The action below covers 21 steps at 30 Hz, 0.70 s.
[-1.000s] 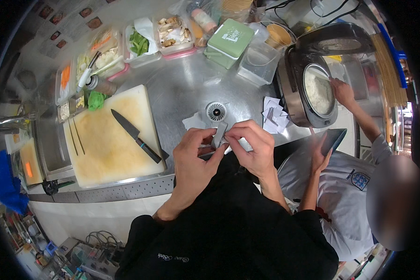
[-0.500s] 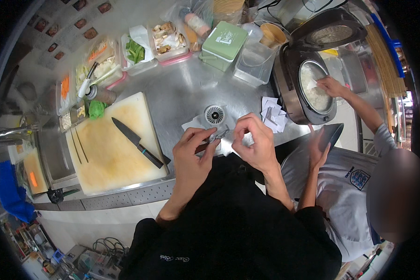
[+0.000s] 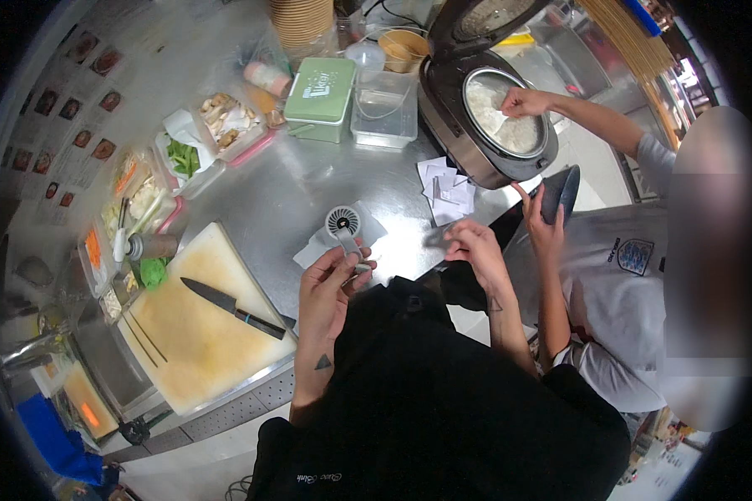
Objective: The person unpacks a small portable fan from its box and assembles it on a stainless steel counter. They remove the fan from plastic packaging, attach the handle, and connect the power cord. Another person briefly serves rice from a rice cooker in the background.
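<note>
A small white handheld fan (image 3: pixel 343 221) with a round grille is over a white paper sheet (image 3: pixel 309 251) on the steel counter. My left hand (image 3: pixel 327 288) is closed on the fan's pale grey handle, thumb and fingers pinching its lower end. To the right, my right hand (image 3: pixel 479 249) is raised in a pinch, smeared by motion. A small grey scrap (image 3: pixel 438 236) shows blurred at its fingertips; its kind cannot be made out.
A cutting board (image 3: pixel 217 334) with a black-handled knife (image 3: pixel 230 306) and chopsticks (image 3: pixel 145 339) lies left. Vegetable tubs (image 3: pixel 184 159) and a green box (image 3: pixel 320 98) stand behind. At right, a co-worker holding a dark bowl (image 3: pixel 559 192) reaches into a rice cooker (image 3: pixel 451 117); white papers (image 3: pixel 448 190) lie nearby.
My hands have come apart; my right hand moved right with the grey scrap. My left hand now has the fan's handle. The view turned, and the co-worker's hand stays in the rice cooker.
</note>
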Motion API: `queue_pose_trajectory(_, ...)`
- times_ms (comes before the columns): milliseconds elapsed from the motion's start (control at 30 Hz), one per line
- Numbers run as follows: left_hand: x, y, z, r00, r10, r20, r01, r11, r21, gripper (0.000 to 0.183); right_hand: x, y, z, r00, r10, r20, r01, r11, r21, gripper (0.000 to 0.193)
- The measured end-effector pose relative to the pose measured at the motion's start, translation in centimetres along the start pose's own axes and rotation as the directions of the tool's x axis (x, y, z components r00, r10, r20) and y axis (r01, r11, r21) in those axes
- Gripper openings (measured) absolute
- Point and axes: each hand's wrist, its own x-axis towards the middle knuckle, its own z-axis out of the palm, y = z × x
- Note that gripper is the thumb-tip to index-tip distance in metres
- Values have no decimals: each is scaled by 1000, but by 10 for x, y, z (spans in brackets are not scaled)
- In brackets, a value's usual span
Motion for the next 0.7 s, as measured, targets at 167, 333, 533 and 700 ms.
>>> queue_pose_trajectory(167,11,-2,11,998,-57,-1,57,996,69,21,36,64,-100,899,167,-404,203,657,726,6)
queue_pose_trajectory(333,18,-10,25,999,40,16,-43,957,286,24,91,96,-186,849,69,-524,439,460,772,10)
queue_pose_trajectory(533,18,-7,48,975,189,114,-220,885,411,25,104,29,-241,748,-61,-661,638,339,691,11)
queue_pose_trajectory(700,13,-2,60,965,201,170,-245,919,309,26,100,16,-240,710,-58,-702,675,342,654,12)
